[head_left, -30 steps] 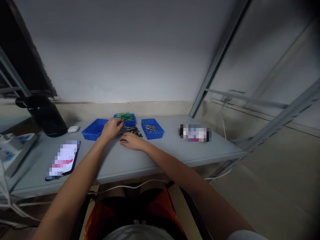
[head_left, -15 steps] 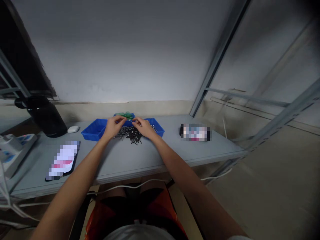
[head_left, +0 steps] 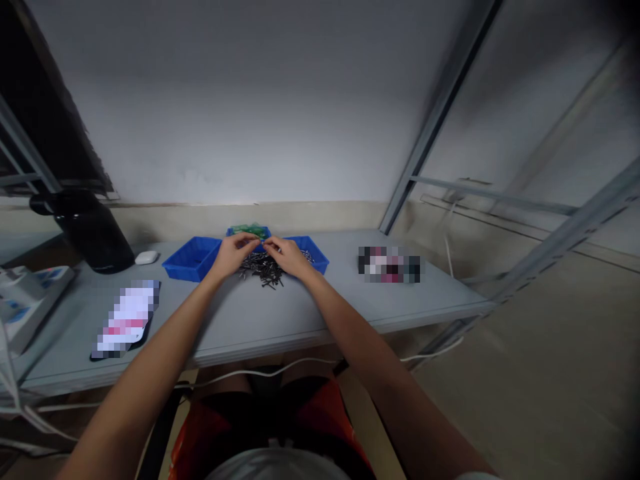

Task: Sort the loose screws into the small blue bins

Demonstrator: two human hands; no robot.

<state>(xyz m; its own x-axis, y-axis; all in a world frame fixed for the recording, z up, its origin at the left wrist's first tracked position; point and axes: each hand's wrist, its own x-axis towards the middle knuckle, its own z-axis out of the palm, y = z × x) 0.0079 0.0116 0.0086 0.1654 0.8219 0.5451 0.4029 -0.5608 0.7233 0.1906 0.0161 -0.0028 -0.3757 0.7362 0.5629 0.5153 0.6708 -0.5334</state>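
Observation:
Fingertips almost meeting, my left hand (head_left: 234,255) and my right hand (head_left: 289,255) are both closed in a pinch above a loose pile of dark and silvery screws (head_left: 267,273). Whatever lies between the fingers is too small to make out. Left of my left hand is a blue bin (head_left: 181,272) with nothing plainly visible inside. My right wrist partly covers another blue bin (head_left: 321,261), which holds shiny metal pieces. Just behind the fingertips, green pieces (head_left: 249,230) fill a third blue bin, whose front is mostly hidden by my hands.
A phone (head_left: 127,319) lies on the grey table (head_left: 280,323) at left. Behind it are a white earbud case (head_left: 147,257), a black bottle (head_left: 95,233) and a power strip (head_left: 35,307). A blurred-out device (head_left: 389,265) rests at right, near the metal post (head_left: 425,143).
My left hand has shifted slightly right, bringing its fingertips closer to those of my right hand. More of the left bin shows. My right hand has barely moved.

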